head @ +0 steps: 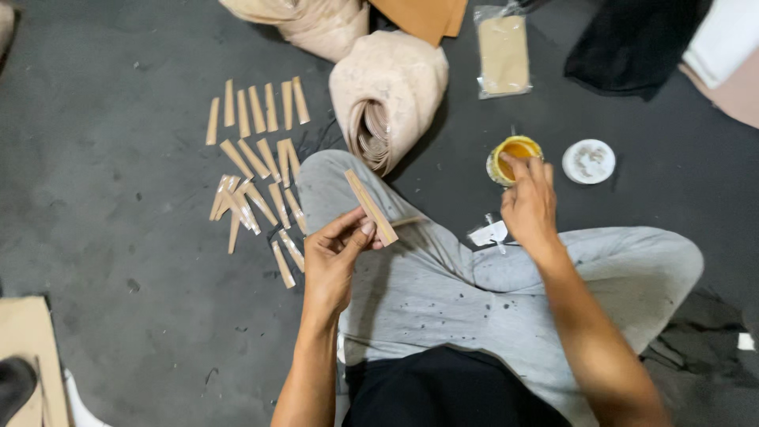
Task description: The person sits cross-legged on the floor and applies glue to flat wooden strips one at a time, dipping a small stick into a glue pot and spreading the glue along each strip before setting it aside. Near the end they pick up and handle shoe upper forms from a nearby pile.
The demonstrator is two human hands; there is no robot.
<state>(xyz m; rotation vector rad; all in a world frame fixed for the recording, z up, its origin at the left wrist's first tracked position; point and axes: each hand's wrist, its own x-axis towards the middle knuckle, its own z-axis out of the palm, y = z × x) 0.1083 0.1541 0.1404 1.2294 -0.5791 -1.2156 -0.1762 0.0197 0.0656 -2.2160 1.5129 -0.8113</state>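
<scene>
My left hand pinches a narrow tan folded strip that slants up to the left over my grey trouser knee. My right hand reaches forward with its fingertips at a small round yellow tin of amber glue on the dark floor. What, if anything, the right fingers hold is hidden. The tin's white lid lies just right of it.
Several finished tan strips lie in rows on the floor to the left. A roll of beige material stands ahead, with a clear bag of tan sheets, black cloth and a small white scrap nearby.
</scene>
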